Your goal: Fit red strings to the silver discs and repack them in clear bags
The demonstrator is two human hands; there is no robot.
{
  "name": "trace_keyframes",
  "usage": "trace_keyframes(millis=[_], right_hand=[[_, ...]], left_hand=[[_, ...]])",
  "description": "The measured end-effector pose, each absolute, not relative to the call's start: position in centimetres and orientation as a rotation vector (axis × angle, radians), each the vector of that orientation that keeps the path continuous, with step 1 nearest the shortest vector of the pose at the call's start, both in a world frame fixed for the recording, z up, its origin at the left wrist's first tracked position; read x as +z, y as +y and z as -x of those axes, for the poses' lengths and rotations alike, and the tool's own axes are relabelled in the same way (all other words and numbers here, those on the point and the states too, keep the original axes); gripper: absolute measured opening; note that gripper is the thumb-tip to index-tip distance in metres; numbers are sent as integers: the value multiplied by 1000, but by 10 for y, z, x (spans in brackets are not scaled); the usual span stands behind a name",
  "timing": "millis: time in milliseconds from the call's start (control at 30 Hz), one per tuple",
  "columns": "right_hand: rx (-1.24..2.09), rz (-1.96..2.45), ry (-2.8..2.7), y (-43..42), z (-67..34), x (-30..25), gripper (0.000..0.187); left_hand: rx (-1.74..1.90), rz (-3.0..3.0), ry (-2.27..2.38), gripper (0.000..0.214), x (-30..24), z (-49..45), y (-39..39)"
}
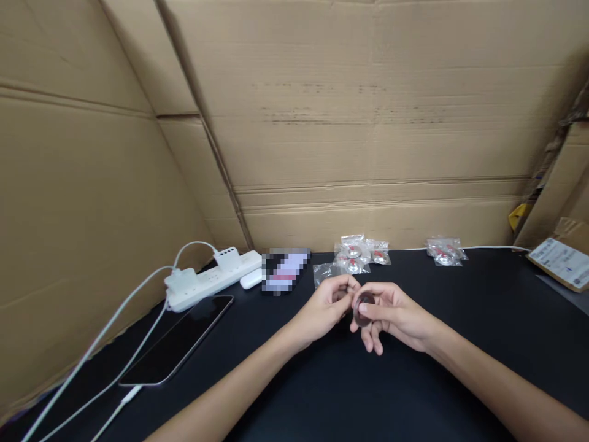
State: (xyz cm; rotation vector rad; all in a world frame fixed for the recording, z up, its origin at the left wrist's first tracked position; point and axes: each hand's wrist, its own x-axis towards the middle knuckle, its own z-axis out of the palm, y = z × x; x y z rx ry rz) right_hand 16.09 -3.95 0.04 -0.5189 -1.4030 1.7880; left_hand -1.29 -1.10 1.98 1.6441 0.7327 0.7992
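Observation:
A small round metal disc [367, 314] with a dark, shiny face is held in my right hand [396, 313]. The thumb of that hand presses on its face, and the lower fingers hang curled below it. Close against the disc's left side, my left hand [329, 307] is closed with thumb and forefinger pinched together. What sits in that pinch, if anything, is hidden. Just beyond my hands lies an empty-looking clear plastic bag [323, 272]. Behind it is a cluster of clear bags [354, 261] containing shiny round discs with red marks.
More bagged discs [445, 252] lie farther right along the cardboard wall [368, 153]. At left are a white power strip [216, 282] with chargers and cables, a dark-screened tablet [179, 344] and a blurred-out item [284, 271]. A labelled package [561, 261] stands far right on the black table [368, 399].

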Motion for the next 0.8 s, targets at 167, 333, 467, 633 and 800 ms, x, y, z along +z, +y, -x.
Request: trace_keyframes(millis=[167, 333, 467, 633, 800], right_hand=[[1723, 648, -1200, -34, -160, -4, 35], [1566, 745, -874, -25, -169, -5, 26], [1578, 741, -785, -23, -173, -5, 25], [1617, 683, -873, -24, -172, -7, 24], [1685, 600, -881, -25, -171, -9, 23]], left_hand=[[1013, -1796, 879, 20, 17, 19, 3], [1048, -2129, 1087, 18, 13, 27, 12], [898, -2444, 1239, 22, 14, 32, 9], [585, -2503, 1229, 38, 17, 41, 6], [340, -2458, 1269, 36, 16, 43, 5]])
